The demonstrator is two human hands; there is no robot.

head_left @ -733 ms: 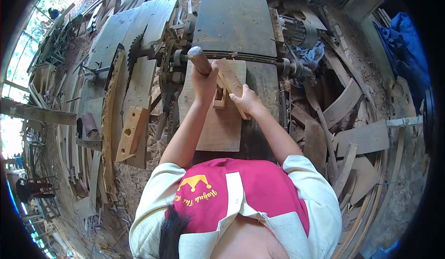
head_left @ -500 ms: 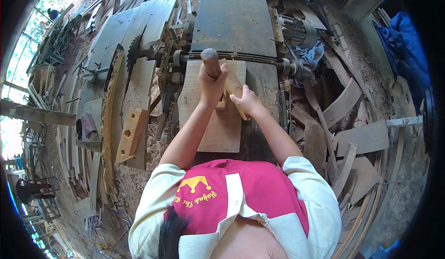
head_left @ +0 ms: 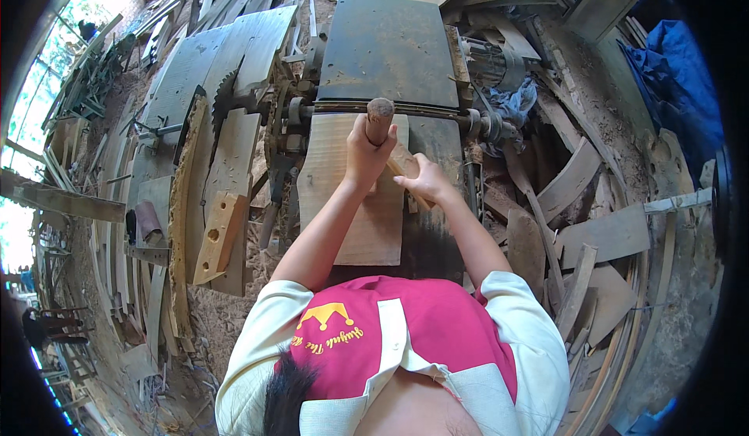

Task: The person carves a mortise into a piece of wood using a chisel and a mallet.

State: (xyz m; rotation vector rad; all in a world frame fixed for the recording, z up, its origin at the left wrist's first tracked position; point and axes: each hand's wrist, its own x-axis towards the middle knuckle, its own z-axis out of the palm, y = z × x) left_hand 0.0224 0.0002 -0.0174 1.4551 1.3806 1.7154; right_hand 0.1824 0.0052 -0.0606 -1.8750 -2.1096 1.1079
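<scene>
My left hand (head_left: 366, 161) is closed round a thick round wooden stick (head_left: 380, 110), held upright with its top toward the camera. My right hand (head_left: 428, 181), just to the right and slightly lower, grips a light wooden piece (head_left: 402, 154) lying slanted under the stick. Both are over a pale flat board (head_left: 349, 235) resting on the near bed of a jointer-like machine. A second small wooden part between my hands is mostly hidden by them.
The machine's far metal plate (head_left: 386, 46) has a cutter bar along its edge. A toothed saw blade (head_left: 225, 91) and a holed wooden block (head_left: 220, 238) lie left. Wood offcuts (head_left: 581, 178), a motor (head_left: 499, 65) and a blue tarp (head_left: 662, 73) fill the right.
My left hand and the stick have moved rightward, over the slanted piece. My right hand has shifted slightly right. The whole view has shifted a little, with the machine appearing lower.
</scene>
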